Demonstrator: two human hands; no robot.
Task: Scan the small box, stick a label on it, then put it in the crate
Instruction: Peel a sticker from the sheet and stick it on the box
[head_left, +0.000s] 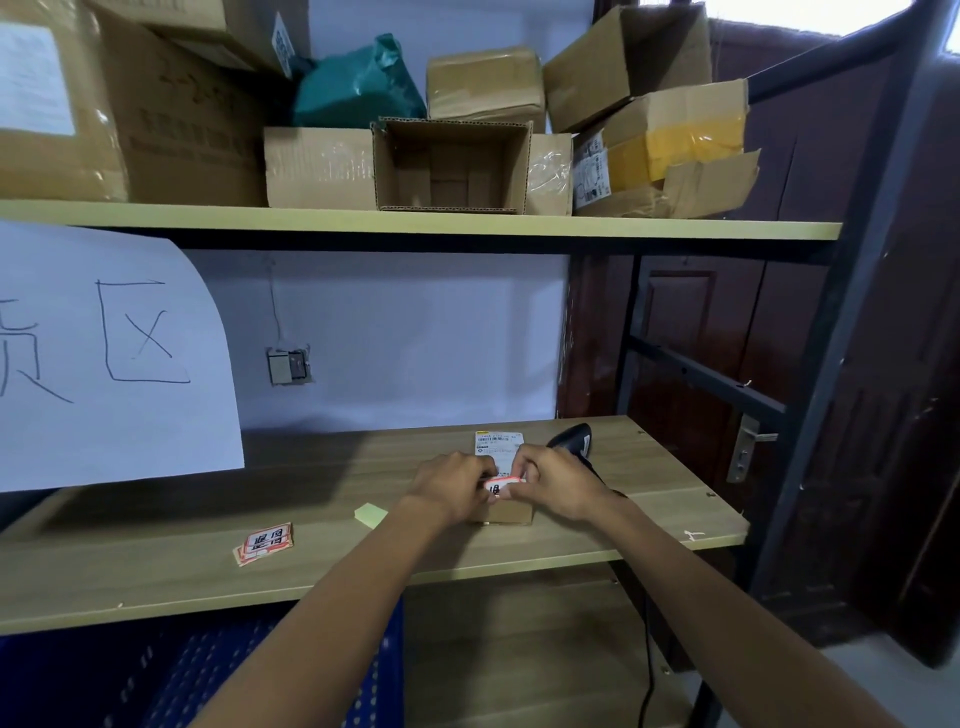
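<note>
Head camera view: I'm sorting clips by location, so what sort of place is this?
Probably a parcel sorting or returns station in a small storeroom. Taped cardboard boxes crowd the upper shelf, a handheld barcode scanner lies on the lower shelf, and both hands press a red-edged label onto a small box.

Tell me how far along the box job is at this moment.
Scanning looks finished: the scanner lies on the shelf behind the small box. In hand: left hand and right hand hold a red-edged label over the box. Left: pressing it on and moving the box into the blue crate below.
</note>
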